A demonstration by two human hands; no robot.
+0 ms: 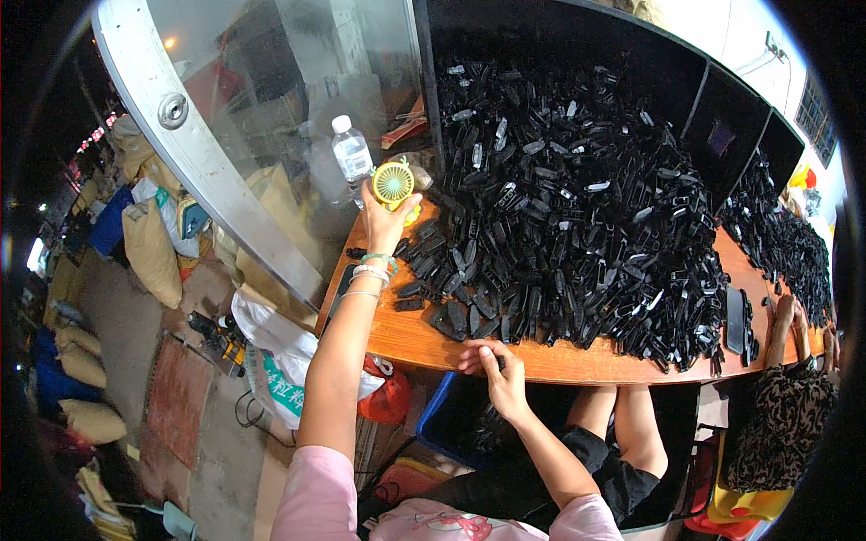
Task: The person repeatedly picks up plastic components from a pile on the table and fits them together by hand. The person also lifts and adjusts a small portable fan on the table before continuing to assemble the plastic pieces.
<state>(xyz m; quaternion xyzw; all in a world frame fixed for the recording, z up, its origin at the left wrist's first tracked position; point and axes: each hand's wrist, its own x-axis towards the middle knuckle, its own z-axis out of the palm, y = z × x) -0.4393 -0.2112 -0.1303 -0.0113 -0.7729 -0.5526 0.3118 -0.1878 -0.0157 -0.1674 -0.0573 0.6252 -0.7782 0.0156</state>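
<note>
My left hand (386, 219), arm stretched toward the table's far left corner, is closed round a small yellow handheld fan (393, 183) with a round grille. Just behind the fan stands a clear plastic bottle (353, 153) with a white cap. My right hand (507, 379) is at the table's front edge, its fingers bent round a small dark piece (502, 362), apparently one of the black plastic parts. A large heap of these black plastic parts (559, 225) covers most of the wooden table (559, 362); several lie loose near my left wrist.
Dark panels (577, 41) wall in the heap's back. A metal-framed glass door (212, 171) stands at the left. Below the table are a blue bin (437, 403) and a red bag (386, 395). At the right, another person's hands (789, 317) rest by more parts.
</note>
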